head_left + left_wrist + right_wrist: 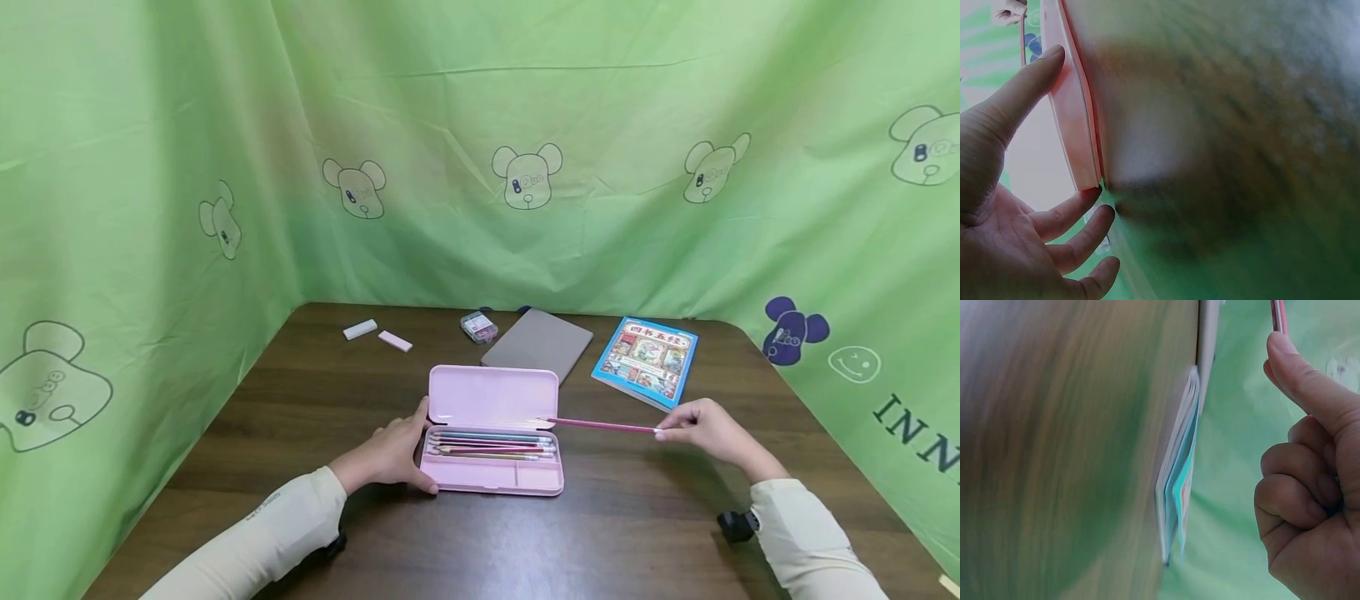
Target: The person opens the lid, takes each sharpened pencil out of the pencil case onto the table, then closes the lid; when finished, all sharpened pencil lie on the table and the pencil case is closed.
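Note:
A pink pencil case (468,475) lies with its lid (493,395) raised, and several pencils (487,444) fill its rear compartment. My left hand (390,452) grips the case by its left end, thumb at the front corner and fingers at the back. In the left wrist view, the thumb (1041,72) presses along the case's side (1072,119). Off to the right, my right hand (705,429) pinches one end of a pink-red pencil (603,426) between thumb and forefinger. The pencil's other end reaches the right edge of the case; the remaining fingers (1297,484) are curled into the palm.
Behind the case lie a grey notebook-like flat item (538,343) and a small clear box (478,327). A blue-bordered book (647,360) sits at back right. Two small pale blocks, one white (360,329) and one pinkish (395,341), lie at back left. Green cloth (450,242) surrounds the table.

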Demonstrator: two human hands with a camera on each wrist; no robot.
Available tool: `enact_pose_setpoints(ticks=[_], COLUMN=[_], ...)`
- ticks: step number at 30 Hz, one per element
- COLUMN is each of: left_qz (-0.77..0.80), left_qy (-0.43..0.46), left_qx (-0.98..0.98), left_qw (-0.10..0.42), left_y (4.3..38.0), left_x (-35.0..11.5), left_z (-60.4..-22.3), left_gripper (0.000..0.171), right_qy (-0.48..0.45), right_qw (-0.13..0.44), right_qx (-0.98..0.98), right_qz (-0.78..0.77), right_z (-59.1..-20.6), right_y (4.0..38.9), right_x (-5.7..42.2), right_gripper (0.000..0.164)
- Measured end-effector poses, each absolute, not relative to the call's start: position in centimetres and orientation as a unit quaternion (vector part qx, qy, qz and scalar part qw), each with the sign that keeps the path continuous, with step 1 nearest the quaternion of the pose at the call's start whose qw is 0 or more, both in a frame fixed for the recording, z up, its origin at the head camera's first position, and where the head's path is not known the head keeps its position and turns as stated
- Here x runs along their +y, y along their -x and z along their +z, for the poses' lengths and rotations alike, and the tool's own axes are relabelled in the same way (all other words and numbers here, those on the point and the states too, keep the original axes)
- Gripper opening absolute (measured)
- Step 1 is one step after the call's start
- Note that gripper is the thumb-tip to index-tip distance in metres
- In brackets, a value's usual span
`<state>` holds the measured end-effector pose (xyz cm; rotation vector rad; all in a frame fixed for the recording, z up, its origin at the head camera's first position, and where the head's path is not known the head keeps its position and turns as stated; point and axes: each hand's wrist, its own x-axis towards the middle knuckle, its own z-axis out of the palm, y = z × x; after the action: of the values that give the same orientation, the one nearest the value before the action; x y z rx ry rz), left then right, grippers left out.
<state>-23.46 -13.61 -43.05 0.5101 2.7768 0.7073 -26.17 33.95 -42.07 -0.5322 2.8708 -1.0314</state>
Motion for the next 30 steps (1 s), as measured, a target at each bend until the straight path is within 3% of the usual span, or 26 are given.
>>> enact_pose_setpoints(ticks=[17,30], left_qz=[0.235,0.237], left_qy=[-0.171,-0.171], left_qx=[0.949,0.949], left_qw=[0.120,0.117], left_y=[23.4,23.4], left_x=[-13.7,-13.6], left_z=[-43.2,-43.2], left_gripper=[0.131,0.131], right_qy=[0.175,0.140], right_qw=[0.098,0.111], right_qx=[0.931,0.953], right_qz=[-0.304,-0.247], right_z=[-43.6,-43.9], right_y=[26.9,27.5], right_x=[36.7,36.7], right_gripper=[0.016,0.019])
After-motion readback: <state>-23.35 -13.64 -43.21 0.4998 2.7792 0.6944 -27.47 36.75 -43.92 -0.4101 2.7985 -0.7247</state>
